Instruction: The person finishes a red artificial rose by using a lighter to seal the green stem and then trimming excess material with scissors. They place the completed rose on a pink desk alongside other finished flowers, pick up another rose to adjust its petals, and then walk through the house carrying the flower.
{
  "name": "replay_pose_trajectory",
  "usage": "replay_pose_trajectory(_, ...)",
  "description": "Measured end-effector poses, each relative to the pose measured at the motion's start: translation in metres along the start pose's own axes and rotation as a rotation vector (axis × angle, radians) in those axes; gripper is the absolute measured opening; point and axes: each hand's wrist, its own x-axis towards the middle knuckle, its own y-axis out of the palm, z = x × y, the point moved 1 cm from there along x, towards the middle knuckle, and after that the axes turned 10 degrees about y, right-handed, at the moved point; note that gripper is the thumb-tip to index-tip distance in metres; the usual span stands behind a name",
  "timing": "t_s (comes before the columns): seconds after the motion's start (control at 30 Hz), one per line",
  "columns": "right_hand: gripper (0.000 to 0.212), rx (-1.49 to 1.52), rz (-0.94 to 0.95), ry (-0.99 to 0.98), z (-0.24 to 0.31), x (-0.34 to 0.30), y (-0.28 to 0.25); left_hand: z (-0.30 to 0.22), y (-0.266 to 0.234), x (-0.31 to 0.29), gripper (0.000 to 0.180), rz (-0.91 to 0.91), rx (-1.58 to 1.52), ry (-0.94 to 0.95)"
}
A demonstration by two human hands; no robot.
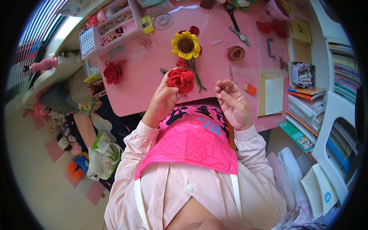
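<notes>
A red crocheted rose (pixel 181 79) is held up between the thumb and fingers of my left hand (pixel 163 96), over the front of the pink table. Apart from it, to the right, my right hand (pixel 234 101) is raised with thumb and fingers curled together in a pinch. Whatever may be between those fingertips is too small to make out. Just beyond the rose lies a yellow crocheted sunflower (pixel 185 44) with a brown centre and green stems (pixel 196 74). More red crocheted petals show behind it. Another red crocheted rose (pixel 113 73) lies at the table's left.
A white compartment organizer (pixel 122 34) with small items stands at the back left. Scissors (pixel 231 73), an orange box (pixel 250 89) and a brown ribbon roll (pixel 236 53) lie near my right hand. Two watches (pixel 239 36) lie farther back. Paper sheets (pixel 273 96) and stacked books (pixel 306 103) line the right.
</notes>
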Motion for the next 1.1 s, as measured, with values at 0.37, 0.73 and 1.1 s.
replay_pose_trajectory(0.37, 0.032, -0.134, -0.154, -0.126, -0.161, 0.005, 0.038, -0.043, -0.197, -0.045, 0.060, 0.187, 0.669, -0.041)
replay_pose_trajectory(0.73, 0.035, -0.462, -0.293, -0.263, -0.300, -0.018, 0.121, -0.095, -0.203, -0.155, 0.032, 0.507, 0.701, 0.008)
replay_pose_trajectory(1.1, 0.040, 0.097, -0.062, 0.008, -0.296, -0.006, 0.151, -0.130, -0.156, -0.181, 0.021, 0.528, 0.897, 0.573)
